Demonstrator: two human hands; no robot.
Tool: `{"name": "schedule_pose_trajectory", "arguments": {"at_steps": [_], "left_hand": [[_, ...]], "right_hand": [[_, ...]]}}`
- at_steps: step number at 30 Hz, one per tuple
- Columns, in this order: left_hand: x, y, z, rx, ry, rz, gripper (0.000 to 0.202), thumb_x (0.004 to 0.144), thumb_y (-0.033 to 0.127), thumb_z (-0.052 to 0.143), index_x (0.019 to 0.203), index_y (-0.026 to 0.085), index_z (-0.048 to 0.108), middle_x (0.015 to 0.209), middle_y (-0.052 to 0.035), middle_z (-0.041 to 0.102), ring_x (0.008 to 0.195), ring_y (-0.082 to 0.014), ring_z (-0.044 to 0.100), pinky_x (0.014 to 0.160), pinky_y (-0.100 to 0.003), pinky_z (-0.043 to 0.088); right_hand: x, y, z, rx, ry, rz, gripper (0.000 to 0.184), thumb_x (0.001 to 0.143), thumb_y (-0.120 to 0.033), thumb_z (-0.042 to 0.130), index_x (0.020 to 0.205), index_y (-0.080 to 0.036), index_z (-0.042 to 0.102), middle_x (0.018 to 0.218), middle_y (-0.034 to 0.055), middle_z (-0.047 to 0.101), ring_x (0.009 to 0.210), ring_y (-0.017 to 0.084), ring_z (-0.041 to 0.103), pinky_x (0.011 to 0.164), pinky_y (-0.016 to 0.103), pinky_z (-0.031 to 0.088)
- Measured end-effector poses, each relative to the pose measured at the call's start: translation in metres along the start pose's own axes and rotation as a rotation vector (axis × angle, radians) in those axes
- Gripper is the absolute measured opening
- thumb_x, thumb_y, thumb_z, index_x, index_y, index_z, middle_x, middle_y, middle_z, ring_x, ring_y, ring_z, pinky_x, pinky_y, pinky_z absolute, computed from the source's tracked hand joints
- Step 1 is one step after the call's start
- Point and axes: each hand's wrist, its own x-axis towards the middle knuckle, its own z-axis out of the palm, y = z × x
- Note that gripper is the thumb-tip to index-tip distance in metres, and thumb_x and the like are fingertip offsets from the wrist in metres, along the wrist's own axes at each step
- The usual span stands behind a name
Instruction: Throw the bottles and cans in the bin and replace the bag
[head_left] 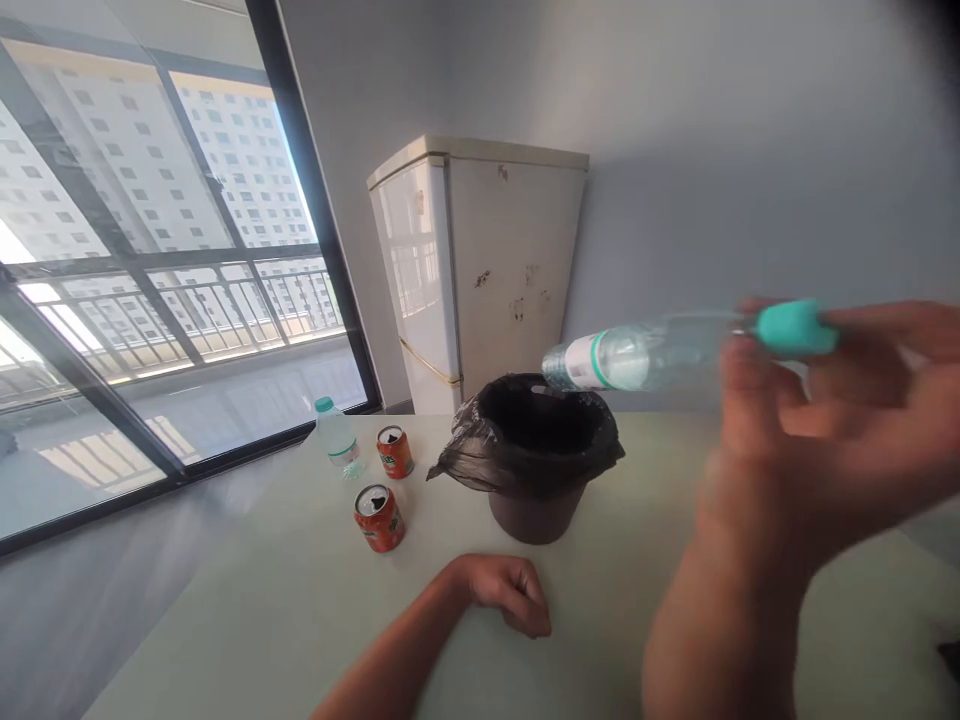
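Note:
My right hand is raised at the right, blurred, its fingers closed round the teal-capped end of a clear plastic bottle. The bottle lies nearly level in the air, its base above the far rim of a small bin lined with a black bag. On the table in front of the bin rests my left hand, curled into a loose fist with nothing visible in it.
Two orange drink cans and a second small bottle with a teal cap stand on the pale table left of the bin. A white fridge stands behind. A large window fills the left.

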Motion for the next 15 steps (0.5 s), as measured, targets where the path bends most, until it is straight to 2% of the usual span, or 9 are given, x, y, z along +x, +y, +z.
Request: {"name": "schedule_pose_trajectory", "arguments": {"at_steps": [2, 5, 8, 11, 15], "left_hand": [[-0.003, 0.000, 0.002, 0.016, 0.026, 0.009, 0.070, 0.055, 0.075, 0.091, 0.073, 0.011, 0.070, 0.057, 0.0002, 0.057, 0.052, -0.0100, 0.047, 0.051, -0.026, 0.038], [-0.008, 0.009, 0.010, 0.030, 0.039, 0.017, 0.068, 0.060, 0.076, 0.089, 0.065, 0.012, 0.065, 0.053, 0.0030, 0.049, 0.052, -0.0079, 0.040, 0.051, -0.025, 0.034], [-0.012, 0.023, 0.016, 0.026, 0.025, 0.031, 0.069, 0.064, 0.075, 0.087, 0.057, 0.013, 0.059, 0.052, 0.0031, 0.044, 0.052, -0.0075, 0.036, 0.052, -0.026, 0.032], [-0.013, 0.032, 0.019, 0.037, -0.003, 0.059, 0.069, 0.071, 0.073, 0.084, 0.053, 0.015, 0.052, 0.052, 0.0032, 0.039, 0.052, -0.0077, 0.033, 0.052, -0.028, 0.029], [-0.013, 0.033, 0.020, 0.033, -0.017, 0.075, 0.068, 0.073, 0.072, 0.084, 0.052, 0.015, 0.051, 0.053, 0.0035, 0.037, 0.052, -0.0075, 0.030, 0.051, -0.028, 0.026]], "right_hand": [[0.003, 0.016, 0.005, 0.025, 0.013, 0.058, 0.027, 0.097, -0.032, 0.065, 0.123, -0.024, 0.062, 0.118, 0.0107, 0.065, 0.107, 0.030, 0.071, 0.084, 0.048, 0.064], [0.003, 0.036, 0.017, -0.059, -0.200, 0.106, 0.019, 0.093, -0.030, 0.068, 0.110, -0.025, 0.062, 0.102, 0.0033, 0.071, 0.095, 0.023, 0.073, 0.078, 0.036, 0.062], [0.000, 0.055, 0.030, -0.208, -0.354, 0.124, 0.016, 0.090, -0.023, 0.065, 0.105, -0.026, 0.062, 0.096, 0.0019, 0.072, 0.084, 0.020, 0.070, 0.076, 0.033, 0.055], [-0.004, 0.077, 0.042, -0.360, -0.535, 0.181, 0.016, 0.084, -0.017, 0.064, 0.096, -0.025, 0.061, 0.083, 0.0009, 0.069, 0.071, 0.018, 0.062, 0.068, 0.030, 0.046], [-0.012, 0.103, 0.054, -0.540, -0.778, 0.212, 0.017, 0.077, -0.011, 0.064, 0.087, -0.024, 0.062, 0.078, 0.0029, 0.066, 0.070, 0.019, 0.058, 0.061, 0.030, 0.036]]}}
